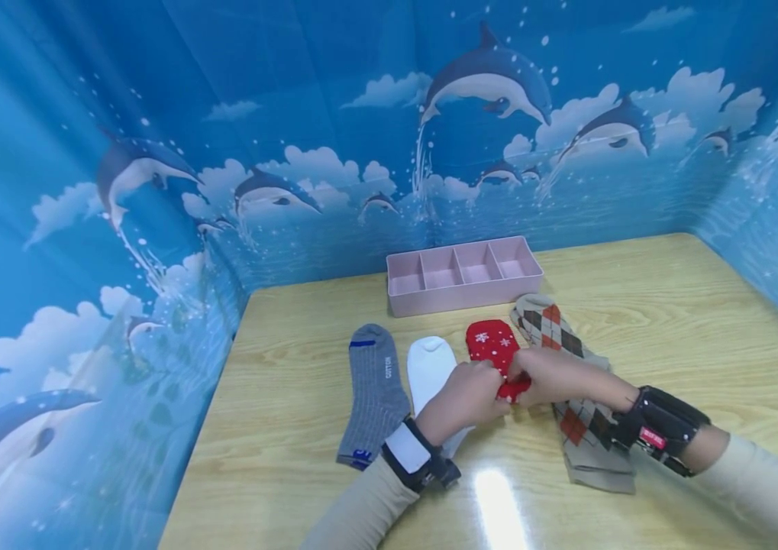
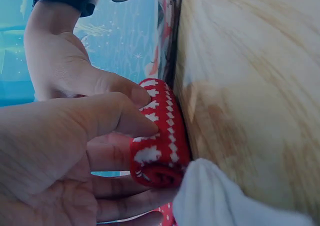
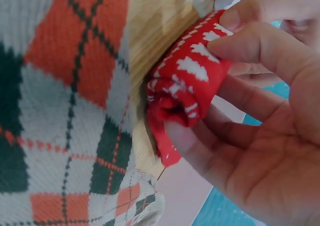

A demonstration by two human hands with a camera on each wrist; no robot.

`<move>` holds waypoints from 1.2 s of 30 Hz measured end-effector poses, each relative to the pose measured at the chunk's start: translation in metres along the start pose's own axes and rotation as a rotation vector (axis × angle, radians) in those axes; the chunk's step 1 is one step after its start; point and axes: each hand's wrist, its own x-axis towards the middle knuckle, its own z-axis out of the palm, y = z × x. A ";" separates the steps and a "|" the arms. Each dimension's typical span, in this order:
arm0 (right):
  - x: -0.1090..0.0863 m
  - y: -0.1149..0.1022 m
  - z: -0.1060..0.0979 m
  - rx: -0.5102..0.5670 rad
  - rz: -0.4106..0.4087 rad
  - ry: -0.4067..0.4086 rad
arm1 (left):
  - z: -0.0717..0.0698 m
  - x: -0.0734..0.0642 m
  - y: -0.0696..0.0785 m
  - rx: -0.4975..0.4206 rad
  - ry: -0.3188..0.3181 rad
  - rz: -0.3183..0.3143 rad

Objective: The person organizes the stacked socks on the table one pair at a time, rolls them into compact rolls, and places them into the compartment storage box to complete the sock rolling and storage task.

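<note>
My fingers (image 1: 483, 380) were grasping the red sock (image 1: 493, 344) in the head view, the left hand (image 1: 466, 393) and right hand (image 1: 556, 374) closed on its near end from opposite sides. It was on the worktop (image 1: 279, 397) between the white sock (image 1: 430, 360) and the argyle sock (image 1: 576, 424), its snowflake-dotted toe pointing away from me. Left of these lay the ribbed grey sock (image 1: 378, 382); the spread looked meant to give each one its own room. Beyond them stood the pink box (image 1: 466, 298), smooth and probably plastic, its four compartments facing up, perhaps set back so my arms had space.

In the left wrist view, my thumbs and fingers pinched a snug red roll, likely from both ends so it would wind evenly and not spring loose. White zigzags and jagged patches ran along its knit, and a spiral showed at its end. The white sock's soft, plain fabric was just beside it.

In the right wrist view, the roll's other end was looser, with a dark hollow at its middle and a fingertip against its rim. A flat red length stuck out below. Nearby, the argyle's ribbed diamonds looked thick and stretchy.
</note>
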 end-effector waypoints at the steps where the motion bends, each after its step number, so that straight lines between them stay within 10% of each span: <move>1: -0.001 -0.001 0.000 0.000 -0.003 0.002 | -0.001 0.000 0.000 -0.023 -0.014 0.001; 9: -0.003 -0.004 0.004 -0.056 -0.035 0.048 | -0.002 -0.001 -0.005 -0.216 -0.021 -0.037; 36: 0.001 -0.004 0.006 -0.001 -0.015 0.084 | -0.005 0.000 -0.020 -0.225 0.057 -0.047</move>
